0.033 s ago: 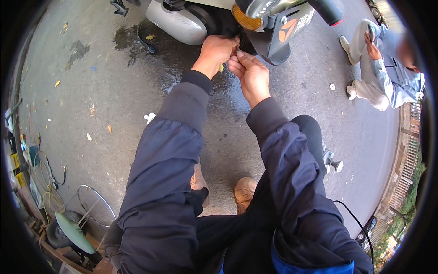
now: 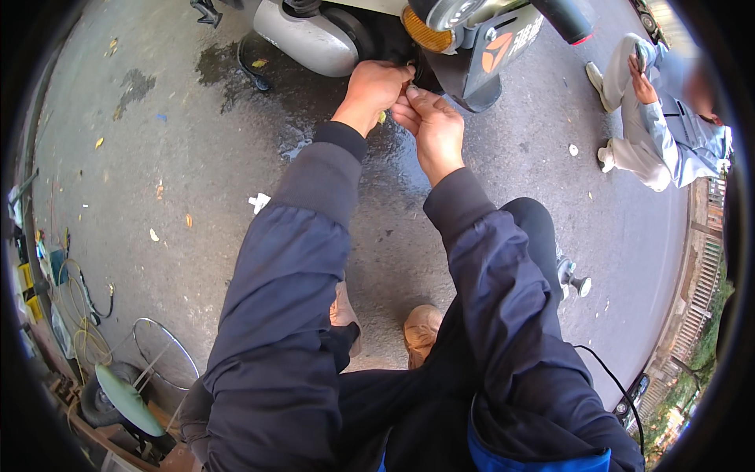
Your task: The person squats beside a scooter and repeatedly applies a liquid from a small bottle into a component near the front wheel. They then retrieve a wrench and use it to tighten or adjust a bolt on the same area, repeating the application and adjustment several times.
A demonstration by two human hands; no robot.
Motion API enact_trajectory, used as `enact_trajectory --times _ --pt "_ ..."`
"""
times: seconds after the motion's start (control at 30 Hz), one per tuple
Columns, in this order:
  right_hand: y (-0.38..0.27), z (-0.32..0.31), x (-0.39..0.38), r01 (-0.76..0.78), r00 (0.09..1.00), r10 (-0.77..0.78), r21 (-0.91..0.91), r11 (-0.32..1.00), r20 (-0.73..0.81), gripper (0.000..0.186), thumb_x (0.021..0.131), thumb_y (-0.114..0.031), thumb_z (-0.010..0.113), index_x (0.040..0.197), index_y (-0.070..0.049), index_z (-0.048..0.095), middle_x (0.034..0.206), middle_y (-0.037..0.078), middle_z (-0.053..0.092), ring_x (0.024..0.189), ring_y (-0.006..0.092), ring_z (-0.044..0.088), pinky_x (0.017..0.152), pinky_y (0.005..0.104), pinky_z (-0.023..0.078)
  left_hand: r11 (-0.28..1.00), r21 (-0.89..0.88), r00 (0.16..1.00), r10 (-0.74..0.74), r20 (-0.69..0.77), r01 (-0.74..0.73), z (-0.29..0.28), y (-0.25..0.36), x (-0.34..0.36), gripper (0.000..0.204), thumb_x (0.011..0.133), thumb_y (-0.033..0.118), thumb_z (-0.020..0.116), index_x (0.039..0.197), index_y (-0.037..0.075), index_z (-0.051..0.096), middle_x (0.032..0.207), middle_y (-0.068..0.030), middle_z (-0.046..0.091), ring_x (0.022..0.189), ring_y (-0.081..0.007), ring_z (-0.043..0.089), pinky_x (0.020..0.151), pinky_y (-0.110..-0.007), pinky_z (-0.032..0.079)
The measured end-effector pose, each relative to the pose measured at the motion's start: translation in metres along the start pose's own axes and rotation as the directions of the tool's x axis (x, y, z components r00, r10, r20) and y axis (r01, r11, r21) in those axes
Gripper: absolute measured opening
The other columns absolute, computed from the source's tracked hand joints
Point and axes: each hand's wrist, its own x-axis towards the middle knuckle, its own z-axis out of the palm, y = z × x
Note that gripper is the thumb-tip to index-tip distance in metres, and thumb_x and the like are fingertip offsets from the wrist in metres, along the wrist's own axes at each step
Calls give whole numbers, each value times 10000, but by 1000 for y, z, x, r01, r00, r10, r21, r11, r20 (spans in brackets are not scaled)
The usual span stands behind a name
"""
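Pinching dark scooter part (image 2: pixel 414 69), left hand (image 2: pixel 372 90) beside right hand (image 2: pixel 432 126).

Both arms are covered by dark navy jacket sleeves (image 2: pixel 291 267) ending in darker ribbed cuffs (image 2: pixel 334 140). Black trousers (image 2: pixel 543 236) and tan shoes (image 2: pixel 421 330) are worn. A bright blue hem panel (image 2: pixel 535 460) is seen at the jacket's lower edge.

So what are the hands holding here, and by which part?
Cannot be told for certain. Left hand and right hand pinch together at the scooter's dark underside; whatever small part sits between the fingertips is hidden.
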Motion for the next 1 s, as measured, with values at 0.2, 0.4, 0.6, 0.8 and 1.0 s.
enact_trajectory --times 0.2,0.4,0.6,0.8,1.0 --pt "4 11 -5 174 982 -183 -135 975 -54 141 1008 -64 681 1021 72 643 938 145 725 786 197 738 740 308 640 997 48 998 60 -27 -59 2 -7 1 218 983 165 716 986 -52 736 897 -73 730 785 -141 656 704 -302 522" --pt "9 12 -3 202 975 -211 -118 972 -69 135 995 -48 688 1020 77 644 927 146 722 814 204 740 753 316 635 964 252 994 101 -43 -87 3 -10 7 216 973 176 718 967 -38 748 833 -81 720 749 -142 645 692 -315 519" --pt "7 -5 1 -128 991 124 106 986 47 308 1066 -258 620 1107 46 638 924 122 715 839 210 729 739 321 611 919 373 982 170 -82 -128 7 -11 10 220 978 184 708 938 -30 742 766 -69 703 696 -158 634 662 -330 514" --pt "3 -19 17 -491 833 263 432 757 487 421 1147 -342 415 1067 20 616 945 104 684 706 182 579 663 310 515 981 192 999 25 -28 -19 5 -1 0 235 987 180 701 893 -34 724 735 -55 680 625 -141 599 594 -328 491" --pt "10 -8 14 -162 968 132 128 978 214 247 1111 -211 526 1070 13 624 872 93 685 681 147 608 627 281 503 979 196 997 66 -27 -60 6 -2 1 236 986 189 713 887 -25 713 724 -64 665 615 -146 581 573 -337 478"
